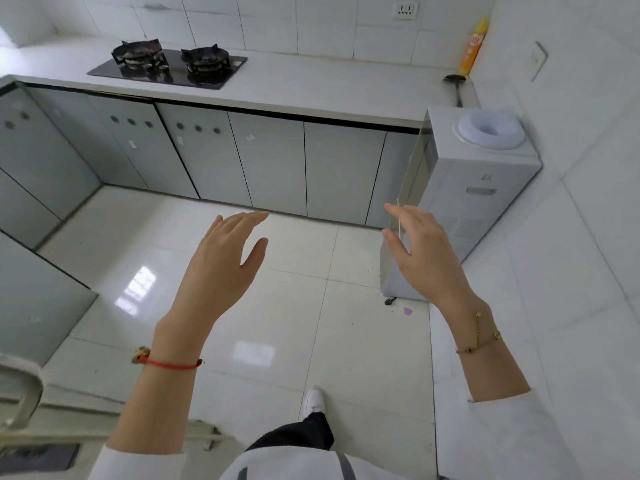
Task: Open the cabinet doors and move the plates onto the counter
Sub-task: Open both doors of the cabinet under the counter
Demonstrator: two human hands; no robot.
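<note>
left hand (221, 268) and right hand (420, 252) raised over the tiled floor (277, 323), fingers (249, 220) spread, holding nothing, grey cabinet doors (270, 161) shut beneath the white table (311, 84), gas hob (169, 64) on it

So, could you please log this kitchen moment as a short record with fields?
cabinet doors: all shut in view
plates: none visible
counter: holds gas stove, yellow bottle, ladle
left hand: open, empty, raised over the floor
right hand: open, empty, in front of the water dispenser
task state: not started; no door opened
</note>
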